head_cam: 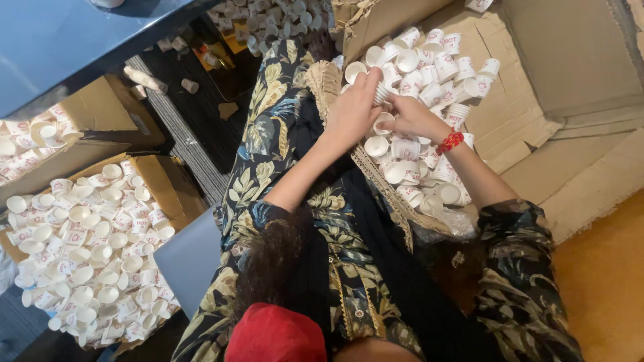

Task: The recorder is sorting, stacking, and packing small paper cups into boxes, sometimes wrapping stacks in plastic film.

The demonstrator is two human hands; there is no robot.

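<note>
Two hands work one heap of small white paper cups on flattened cardboard: the left hand has its grip clenched on a short stack of cups, best kept straight, while the right hand, beside it, curls over loose cups below.

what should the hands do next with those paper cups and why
Probably press the cup in the left hand onto the short stack of cups it pinches, since the right hand rests on the loose paper cups heaped in the lap, ready to pick another.
</note>
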